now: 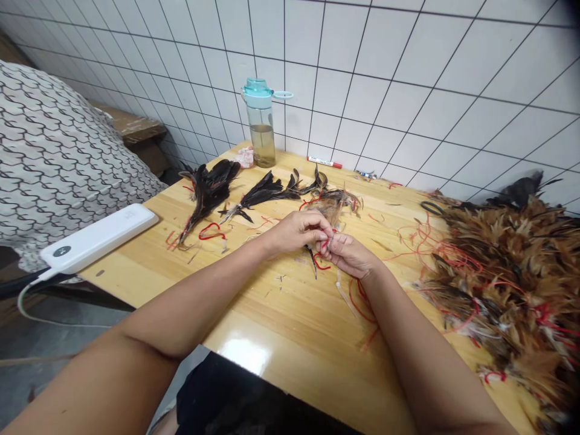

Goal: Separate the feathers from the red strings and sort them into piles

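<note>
My left hand [302, 232] and my right hand [353, 254] meet over the middle of the wooden table [254, 290]. Fingers and thumbs of both are pinched together on a thin red string [324, 244], largely covered by the fingertips. A loose curl of red cord [321, 262] hangs or lies just below them; I cannot tell which. Directly beyond the hands lies a bundle of brown feathers [333, 205]. Black feathers [265, 190] tied at the stem rest further left, beside a larger black bunch [209, 190].
A big heap of brown feathers [507, 266] covers the right side, with tangled red strings [423, 241] next to it. Against the tiled wall stand a water bottle [261, 130] and a red-capped marker [324, 162]. A white power bank [102, 235] sits at the left edge.
</note>
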`<state>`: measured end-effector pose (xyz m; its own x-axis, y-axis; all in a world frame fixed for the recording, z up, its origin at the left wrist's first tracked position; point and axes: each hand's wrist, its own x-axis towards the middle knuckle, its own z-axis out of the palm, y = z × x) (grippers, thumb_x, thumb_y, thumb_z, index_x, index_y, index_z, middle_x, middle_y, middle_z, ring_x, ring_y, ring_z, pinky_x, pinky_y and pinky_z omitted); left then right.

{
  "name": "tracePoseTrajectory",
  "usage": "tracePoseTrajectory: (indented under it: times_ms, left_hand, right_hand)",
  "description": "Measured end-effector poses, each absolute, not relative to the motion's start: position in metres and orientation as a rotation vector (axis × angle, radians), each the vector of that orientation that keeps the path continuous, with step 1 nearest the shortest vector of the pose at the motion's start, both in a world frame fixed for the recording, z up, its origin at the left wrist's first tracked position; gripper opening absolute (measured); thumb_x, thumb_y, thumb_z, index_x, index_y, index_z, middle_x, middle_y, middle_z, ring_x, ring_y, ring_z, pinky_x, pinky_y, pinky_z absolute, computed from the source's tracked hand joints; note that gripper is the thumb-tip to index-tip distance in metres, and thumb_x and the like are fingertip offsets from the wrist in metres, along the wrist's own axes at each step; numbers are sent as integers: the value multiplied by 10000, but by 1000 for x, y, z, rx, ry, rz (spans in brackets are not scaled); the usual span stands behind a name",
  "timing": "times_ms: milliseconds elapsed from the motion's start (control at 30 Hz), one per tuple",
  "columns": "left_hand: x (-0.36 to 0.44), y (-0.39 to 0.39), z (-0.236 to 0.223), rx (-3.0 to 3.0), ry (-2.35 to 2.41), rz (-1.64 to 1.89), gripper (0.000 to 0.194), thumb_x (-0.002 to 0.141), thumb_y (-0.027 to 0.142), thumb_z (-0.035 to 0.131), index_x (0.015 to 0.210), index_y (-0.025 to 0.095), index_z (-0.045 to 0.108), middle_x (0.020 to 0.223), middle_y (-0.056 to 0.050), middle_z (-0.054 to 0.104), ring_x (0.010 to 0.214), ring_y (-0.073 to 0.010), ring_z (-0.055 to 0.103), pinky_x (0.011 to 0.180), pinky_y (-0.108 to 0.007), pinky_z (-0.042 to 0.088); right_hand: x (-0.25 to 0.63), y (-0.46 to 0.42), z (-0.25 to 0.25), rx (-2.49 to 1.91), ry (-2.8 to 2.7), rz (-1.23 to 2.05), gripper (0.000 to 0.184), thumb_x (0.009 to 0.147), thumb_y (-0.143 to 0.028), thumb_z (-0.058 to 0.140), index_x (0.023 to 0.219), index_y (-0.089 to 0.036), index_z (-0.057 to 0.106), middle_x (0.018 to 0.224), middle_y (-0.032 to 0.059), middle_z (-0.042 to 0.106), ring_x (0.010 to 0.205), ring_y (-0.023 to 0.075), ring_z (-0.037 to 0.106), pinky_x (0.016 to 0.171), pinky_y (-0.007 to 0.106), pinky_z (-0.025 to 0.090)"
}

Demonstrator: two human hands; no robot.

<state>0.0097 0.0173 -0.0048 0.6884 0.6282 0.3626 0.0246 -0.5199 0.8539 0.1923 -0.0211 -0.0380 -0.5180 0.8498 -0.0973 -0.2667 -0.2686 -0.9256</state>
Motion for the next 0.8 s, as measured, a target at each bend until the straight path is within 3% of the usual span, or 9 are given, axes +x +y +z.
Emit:
tracePoseTrajectory:
  times_ms: [167, 433, 667, 800]
  left_hand:
    - [10, 16, -5, 1934, 465, 782, 175, 882, 272, 551, 894, 125, 645, 674, -33, 673, 625, -110, 652, 647, -221, 505]
    - [3, 23, 1, 2304, 464, 774, 156, 820, 159, 578, 924, 159, 694, 815, -54, 696, 791, -136, 631, 795, -254, 464]
    - [3, 23, 3, 2379, 469, 714, 176, 776, 82, 567, 866, 171, 689, 843, -43, 679, 793, -130, 615, 782, -250, 460]
    - [5, 21, 4, 2370, 473, 737, 112, 802, 139, 585, 842, 168, 686, 826, -43, 690, 772, -128, 618, 762, -242, 451]
  right_hand:
    - [192, -21, -39, -794, -1207, 1865, 307, 647, -433, 821, 718, -155, 713, 735, 24, 630, 652, 94, 522, 628, 216, 454]
    - [193, -21, -39, -813, -1225, 1892, 286, 642, -405, 831, 728, -159, 713, 733, 19, 652, 646, 88, 543, 653, 216, 458]
    - [192, -20, -41, -796, -1397, 1857, 305, 674, -435, 801, 735, -155, 697, 736, 23, 646, 693, 113, 551, 687, 244, 442]
    - [192, -19, -42, -785, -1469, 1816, 321, 687, -458, 784, 742, -153, 697, 741, 21, 623, 706, 118, 533, 683, 247, 426]
